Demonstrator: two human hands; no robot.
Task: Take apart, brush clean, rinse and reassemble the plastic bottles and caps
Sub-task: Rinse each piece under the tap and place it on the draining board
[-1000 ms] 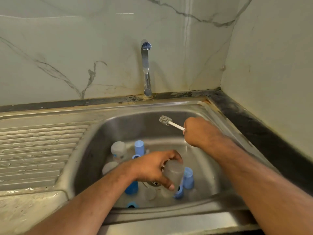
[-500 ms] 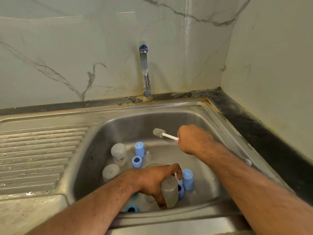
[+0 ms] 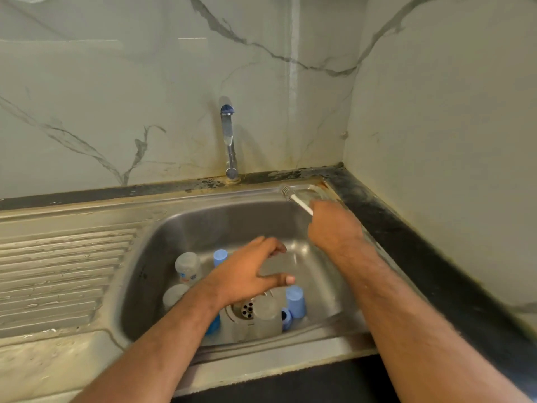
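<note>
Our left hand (image 3: 247,274) hovers empty, fingers spread, just above the upright bottle (image 3: 266,317) by the sink's (image 3: 203,216) front edge. Our right hand (image 3: 334,228) grips the brush (image 3: 293,197) at the back right corner.

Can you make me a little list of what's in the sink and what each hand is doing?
left hand: open above the basin, holding nothing
right hand: grips the brush, bristles at the sink's back right corner
clear bottles: one upright by the drain, two at the left
blue caps: one beside the drain bottle, one at the back
sink: steel
tap: no water visible
</note>
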